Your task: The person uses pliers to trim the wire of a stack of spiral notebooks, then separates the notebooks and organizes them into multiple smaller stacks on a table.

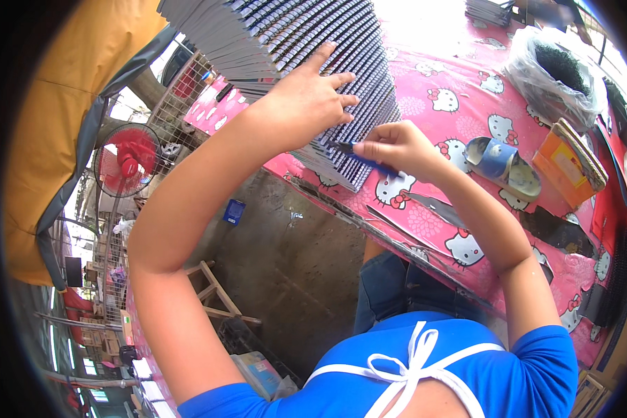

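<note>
A tall stack of spiral-bound notebooks (341, 42) lies on the table, its rows of coil bindings toward me. Across the coils rests my left hand (310, 97), open, with its fingers spread. My right hand (400, 148) is closed around a pair of small blue-handled pliers (369, 163). Their dark tip is at the coil ends along the near edge of the stack. Whether the jaws grip a coil is too small to tell.
A pink patterned cloth (446, 104) covers the table. To the right are a slipper (503, 167), a plastic bag of black coils (561, 70) and an orange packet (568, 167). A scissors-like metal tool (435, 207) lies near the front edge. A red fan (127, 160) stands at left.
</note>
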`<action>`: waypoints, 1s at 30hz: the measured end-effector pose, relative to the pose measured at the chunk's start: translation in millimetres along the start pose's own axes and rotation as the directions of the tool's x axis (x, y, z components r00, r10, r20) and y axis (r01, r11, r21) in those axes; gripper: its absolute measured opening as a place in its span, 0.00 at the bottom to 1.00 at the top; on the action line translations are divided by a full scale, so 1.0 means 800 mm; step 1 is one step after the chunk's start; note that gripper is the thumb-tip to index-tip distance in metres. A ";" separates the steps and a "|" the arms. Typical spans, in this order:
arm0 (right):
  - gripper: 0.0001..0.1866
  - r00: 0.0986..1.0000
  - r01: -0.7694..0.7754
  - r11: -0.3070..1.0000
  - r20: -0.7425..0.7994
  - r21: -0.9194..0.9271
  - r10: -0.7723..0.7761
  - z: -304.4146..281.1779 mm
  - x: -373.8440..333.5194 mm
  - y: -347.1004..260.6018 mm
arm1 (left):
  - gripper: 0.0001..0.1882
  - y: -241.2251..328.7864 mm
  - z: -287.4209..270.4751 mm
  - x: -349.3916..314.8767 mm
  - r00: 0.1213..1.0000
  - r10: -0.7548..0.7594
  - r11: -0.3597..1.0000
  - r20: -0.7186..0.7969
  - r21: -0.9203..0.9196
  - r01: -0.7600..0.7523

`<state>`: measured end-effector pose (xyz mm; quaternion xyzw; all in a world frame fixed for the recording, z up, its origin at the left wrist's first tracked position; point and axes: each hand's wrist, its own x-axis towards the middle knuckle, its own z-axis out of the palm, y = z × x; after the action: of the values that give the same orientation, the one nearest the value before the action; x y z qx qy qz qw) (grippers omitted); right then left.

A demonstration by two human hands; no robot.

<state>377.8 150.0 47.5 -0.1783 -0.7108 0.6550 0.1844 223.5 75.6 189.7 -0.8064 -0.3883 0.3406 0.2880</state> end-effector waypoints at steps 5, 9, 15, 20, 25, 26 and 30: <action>0.20 0.910 0.339 0.838 -0.078 -0.428 -0.408 0.014 -0.010 0.003 | 0.16 0.010 0.009 -0.002 0.999 0.013 0.998 -0.032 -0.063 -0.015; 0.22 0.734 0.392 0.534 -0.094 -0.749 -0.672 0.016 -0.023 0.009 | 0.17 0.007 0.007 0.000 0.999 0.014 0.998 0.040 -0.057 -0.012; 0.20 0.967 0.192 0.914 -0.092 -0.357 -0.239 0.010 -0.011 0.004 | 0.19 0.006 0.004 0.004 0.997 0.032 0.998 0.076 -0.050 -0.028; 0.26 0.990 -0.135 0.991 0.036 0.019 0.134 0.003 -0.002 -0.002 | 0.20 0.024 0.011 0.016 0.996 0.026 0.996 0.083 -0.084 -0.019; 0.21 0.810 0.409 0.636 -0.061 -0.654 -0.583 0.008 -0.023 0.026 | 0.18 0.017 0.008 0.016 0.989 0.065 0.993 0.132 -0.110 -0.051; 0.21 0.765 0.411 0.558 -0.060 -0.721 -0.641 0.010 -0.024 0.028 | 0.18 0.017 0.010 0.017 0.992 0.063 0.992 0.110 -0.114 -0.050; 0.20 0.676 0.418 0.427 -0.040 -0.802 -0.736 0.017 -0.008 0.034 | 0.18 0.015 0.009 0.019 0.995 0.064 0.994 0.082 -0.098 -0.056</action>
<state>376.8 137.3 19.4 -0.1003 -0.8746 0.1512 0.4495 230.5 83.2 171.8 -0.8154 -0.3917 0.3640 0.2219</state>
